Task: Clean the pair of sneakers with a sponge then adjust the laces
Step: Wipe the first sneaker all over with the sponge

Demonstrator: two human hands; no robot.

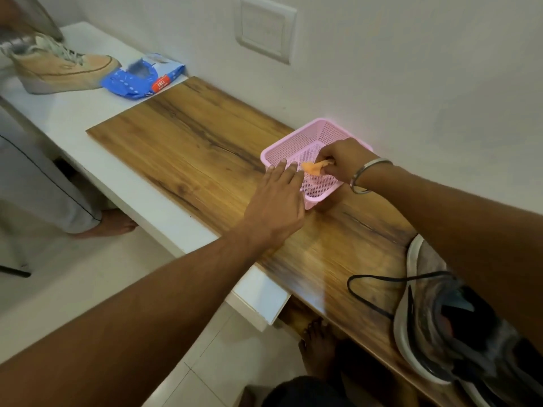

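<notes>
Right hand (pixel 342 160) is down inside the pink perforated plastic basket (pixel 296 148), fingers curled around a small orange sponge (pixel 313 167). Left hand (pixel 277 201) lies flat with straight fingers against the basket's near rim, holding nothing. Basket sits on the brown wood-grain board (pixel 191 136). Grey-and-black sneaker with white sole (pixel 440 327) is at 5 o'clock, tan high-top sneaker (pixel 61 69) way off at 10 o'clock beside a blue plastic packet (pixel 141 79).

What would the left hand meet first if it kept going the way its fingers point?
Probably the pink basket: the left hand's fingertips already sit at its near rim, beside the orange sponge pinched by the right hand.
</notes>
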